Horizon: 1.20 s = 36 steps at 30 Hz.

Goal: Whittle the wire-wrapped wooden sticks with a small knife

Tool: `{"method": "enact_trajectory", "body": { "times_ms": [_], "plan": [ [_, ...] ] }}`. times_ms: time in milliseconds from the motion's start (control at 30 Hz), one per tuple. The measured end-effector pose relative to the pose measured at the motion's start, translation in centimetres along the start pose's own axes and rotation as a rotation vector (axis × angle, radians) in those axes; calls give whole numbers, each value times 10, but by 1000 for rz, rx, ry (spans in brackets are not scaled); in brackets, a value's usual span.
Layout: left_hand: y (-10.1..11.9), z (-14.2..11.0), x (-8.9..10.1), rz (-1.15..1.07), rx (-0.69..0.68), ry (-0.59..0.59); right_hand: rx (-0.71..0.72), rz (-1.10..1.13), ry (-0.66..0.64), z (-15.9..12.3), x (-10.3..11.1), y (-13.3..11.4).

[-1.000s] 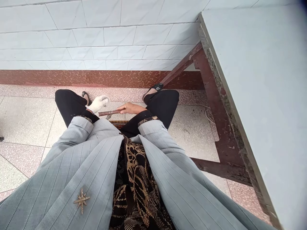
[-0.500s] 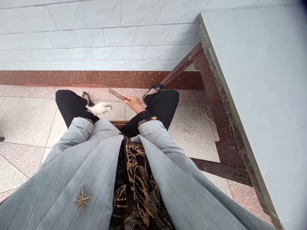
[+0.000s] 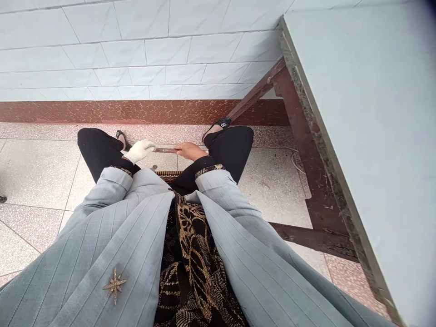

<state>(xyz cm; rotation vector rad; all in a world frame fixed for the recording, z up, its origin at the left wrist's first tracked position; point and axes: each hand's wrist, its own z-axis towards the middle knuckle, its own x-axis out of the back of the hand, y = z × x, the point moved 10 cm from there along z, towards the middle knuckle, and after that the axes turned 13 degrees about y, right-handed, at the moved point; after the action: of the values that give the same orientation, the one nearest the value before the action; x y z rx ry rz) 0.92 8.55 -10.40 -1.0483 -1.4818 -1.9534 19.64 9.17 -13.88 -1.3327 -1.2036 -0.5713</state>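
Note:
Between my knees I hold a short brown stick-like tool (image 3: pixel 165 150), its middle wrapped with a paler band. It lies almost level, running from one hand to the other. My left hand (image 3: pixel 140 151), in a white glove, is closed round its left end. My bare right hand (image 3: pixel 190 151) grips the right end. Both ends are hidden in the hands, so I cannot tell what kind of tool it is. Just below the hands shows a strip of woven wicker (image 3: pixel 169 175), mostly covered by my jacket. A small greyish thing (image 3: pixel 154 168) beside it is too small to name.
On the right stands a table with a pale top (image 3: pixel 368 113) and dark red wooden legs (image 3: pixel 299 127). A white tiled wall (image 3: pixel 166 50) with a brown base strip (image 3: pixel 136 111) rises ahead. A thin cord (image 3: pixel 297 163) lies on the tiled floor (image 3: pixel 41 172) near the table leg.
My gloved left hand has moved up and closed on the tool's left end. The tool, earlier tilted up to the left in my right hand only, now lies nearly level.

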Motion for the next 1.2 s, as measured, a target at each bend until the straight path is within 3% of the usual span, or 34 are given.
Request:
{"method": "enact_trajectory", "body": {
  "times_ms": [167,267,367,467,533,633,767,867,967,1067,1200],
  "plan": [
    [-4,2,6,-116,37,20,54,353,-330,-9,-28,-13],
    [-12,-1,3,-342,186,1,114,715,-448,-20,-25,-35],
    [-11,-8,-7,-542,314,-49,150,1082,-230,-12,7,-40],
    [-3,-14,-20,-573,339,-158,44,1240,77,3,25,-16],
    [-2,-16,-22,-559,338,-186,-73,1193,209,12,24,2],
    [-3,-13,-8,-550,309,-95,-200,991,302,19,19,22],
    [1,-14,-1,-410,229,-83,-168,558,322,15,23,22],
    [9,-13,3,-292,135,-49,-100,232,263,8,21,11],
    [10,-10,7,-223,93,-4,-40,66,188,4,14,4],
    [6,-8,11,-220,99,21,70,68,92,5,5,-2],
    [-4,-8,10,-355,196,2,211,302,-138,1,-15,-15]
  ]
}}
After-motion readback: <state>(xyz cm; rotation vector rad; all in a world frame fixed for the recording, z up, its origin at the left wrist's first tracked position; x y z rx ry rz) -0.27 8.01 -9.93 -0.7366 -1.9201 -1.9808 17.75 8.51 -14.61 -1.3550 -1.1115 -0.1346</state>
